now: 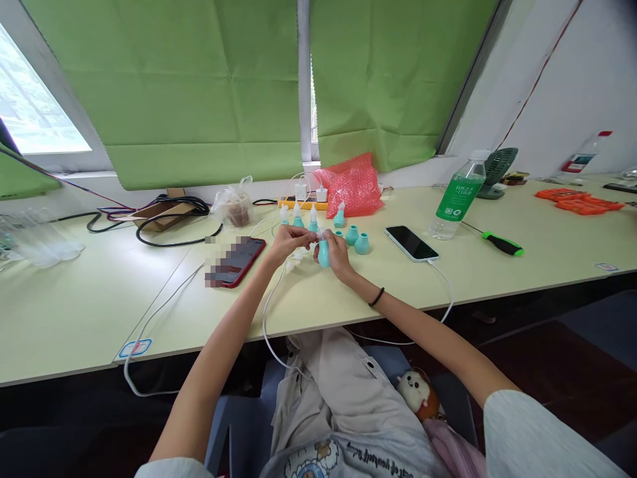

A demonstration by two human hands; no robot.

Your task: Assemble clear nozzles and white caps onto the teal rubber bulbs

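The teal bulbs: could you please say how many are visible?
8: one bulb in the right hand; three tipped ones in a row beyond the left hand; one tipped, by the red bag; three tipless, beside the right hand. The hands may hide more.

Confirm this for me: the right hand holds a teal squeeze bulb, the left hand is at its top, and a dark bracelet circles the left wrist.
Not quite: the head view shows the dark bracelet on the right wrist. The right hand does hold the teal squeeze bulb, with the left hand at its top.
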